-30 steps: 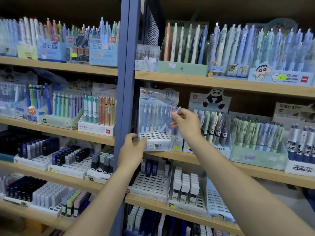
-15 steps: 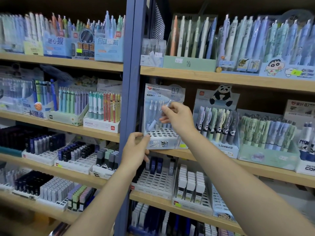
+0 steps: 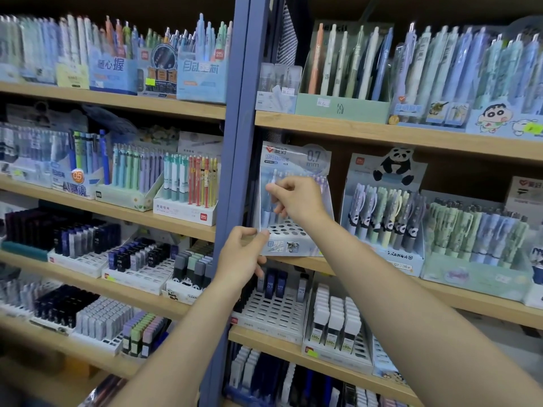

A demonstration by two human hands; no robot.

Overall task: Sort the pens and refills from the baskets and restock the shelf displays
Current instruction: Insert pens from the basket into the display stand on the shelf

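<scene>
My left hand (image 3: pixel 242 257) pinched the lower left corner of the 0.7 mm display box (image 3: pixel 293 201) on the middle shelf (image 3: pixel 440 292), steadying it, while my right hand (image 3: pixel 296 201) pinched what looked like one pale pen (image 3: pixel 271 190), lowering it toward the holes.

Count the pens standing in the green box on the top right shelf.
6 pens in the green box: orange, white, white, grey-green, white and blue, left to right. More may hide behind.
</scene>
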